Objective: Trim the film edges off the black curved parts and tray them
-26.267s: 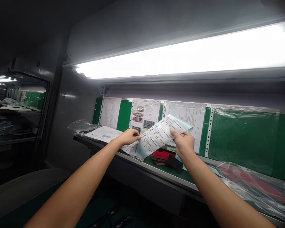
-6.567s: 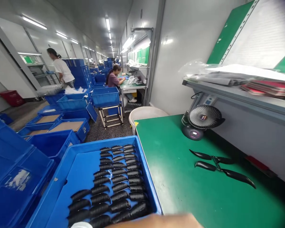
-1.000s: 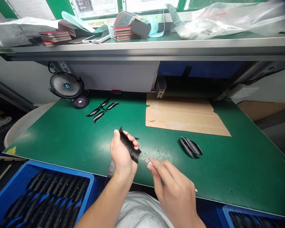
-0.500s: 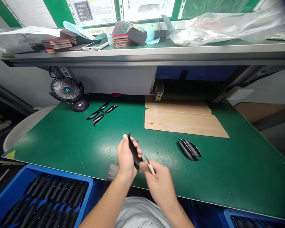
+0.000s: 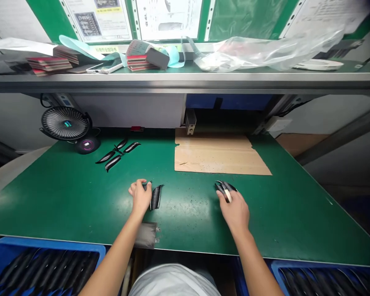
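Note:
My left hand (image 5: 140,196) is low over the green table, fingers closed around a black curved blade-shaped piece (image 5: 145,186) that they mostly hide. Just right of it lies a similar glossy black piece (image 5: 156,197). My right hand (image 5: 235,209) grips a slim knife-like tool with a pale handle (image 5: 227,195). Its fingertips reach the black curved pieces (image 5: 232,187) on the right side of the table; whether they grasp one cannot be seen.
Several black pieces (image 5: 113,160) lie in a crossed group near a small fan (image 5: 67,123). Flat cardboard (image 5: 222,160) lies at the back. Blue bins (image 5: 101,249) of black pieces flank me below the table edge. A loaded shelf (image 5: 172,84) crosses above. A grey pad (image 5: 146,236) lies in front.
My hands have moved apart. The left carried its black piece left and down to the table; the right moved right with the tool to the other pieces. The camera view has shifted right.

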`<state>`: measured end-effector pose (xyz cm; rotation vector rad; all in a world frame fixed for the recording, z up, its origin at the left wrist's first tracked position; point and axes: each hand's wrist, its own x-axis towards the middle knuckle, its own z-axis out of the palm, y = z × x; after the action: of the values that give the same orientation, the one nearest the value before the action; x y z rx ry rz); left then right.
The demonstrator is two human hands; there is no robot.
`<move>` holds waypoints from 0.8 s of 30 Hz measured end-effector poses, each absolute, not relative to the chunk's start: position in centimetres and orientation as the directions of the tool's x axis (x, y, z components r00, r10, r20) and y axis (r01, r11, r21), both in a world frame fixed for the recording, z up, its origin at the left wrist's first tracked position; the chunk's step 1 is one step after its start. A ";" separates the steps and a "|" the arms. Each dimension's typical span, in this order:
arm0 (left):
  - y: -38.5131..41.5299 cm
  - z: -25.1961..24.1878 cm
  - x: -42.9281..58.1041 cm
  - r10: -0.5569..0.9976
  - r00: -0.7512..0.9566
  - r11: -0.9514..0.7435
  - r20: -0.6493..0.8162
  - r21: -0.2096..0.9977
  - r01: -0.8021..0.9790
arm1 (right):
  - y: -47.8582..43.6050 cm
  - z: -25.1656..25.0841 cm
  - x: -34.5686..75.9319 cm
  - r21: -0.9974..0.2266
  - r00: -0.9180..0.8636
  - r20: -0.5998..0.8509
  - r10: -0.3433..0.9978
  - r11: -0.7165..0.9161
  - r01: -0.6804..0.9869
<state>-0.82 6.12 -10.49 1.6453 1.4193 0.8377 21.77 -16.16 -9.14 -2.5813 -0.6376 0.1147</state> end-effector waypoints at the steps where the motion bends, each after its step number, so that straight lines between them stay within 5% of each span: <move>1: 5.3 -9.9 -0.6 0.988 0.156 -0.081 0.006 0.874 0.479 | -15.5 -9.0 22.4 -0.467 0.878 0.031 0.477 -0.770 0.435; 4: 2.8 -7.7 0.0 0.976 0.212 -0.136 0.037 0.870 0.474 | -14.6 -8.0 22.1 -0.495 0.810 -0.019 0.586 -0.709 0.502; 6: 1.3 -6.1 0.5 0.934 0.334 -0.021 -0.126 0.915 0.404 | -14.9 -6.2 20.0 -0.547 0.713 -0.049 0.700 -0.616 0.567; 9: -0.3 -3.8 1.5 0.516 0.648 0.425 -0.561 0.824 0.375 | -16.0 -2.5 15.7 -0.739 0.318 -0.013 0.948 -0.223 0.636; 11: -0.9 -2.4 2.3 0.197 0.798 0.601 -0.569 0.714 0.360 | -16.5 -0.2 13.3 -0.810 0.050 0.092 0.995 0.045 0.584; 12: -1.0 -1.7 2.7 0.175 0.848 0.660 -0.501 0.698 0.276 | -16.6 0.5 12.5 -0.811 0.008 0.154 0.988 0.122 0.573; 15: -1.0 0.1 3.7 0.571 0.740 0.755 -0.354 0.579 -0.306 | -16.8 1.3 11.0 -0.804 0.296 0.319 0.901 0.091 0.588; 18: -0.4 1.8 3.7 0.850 0.377 0.513 -0.368 0.413 -0.753 | -16.9 0.6 10.1 -0.918 0.632 0.249 0.734 -0.028 0.395; 21: -0.1 3.4 2.9 0.940 0.223 0.319 -0.258 0.432 -0.844 | -17.0 0.1 9.0 -0.996 0.647 0.017 0.762 -0.043 0.077; 24: -0.6 4.9 2.0 0.979 0.151 0.202 -0.140 0.514 -0.834 | -16.6 0.2 7.9 -0.997 0.576 -0.064 0.815 -0.027 -0.073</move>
<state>2.05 -0.59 4.93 0.3508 0.4955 1.3394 7.92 -16.58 0.16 -1.4291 -0.6801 0.8055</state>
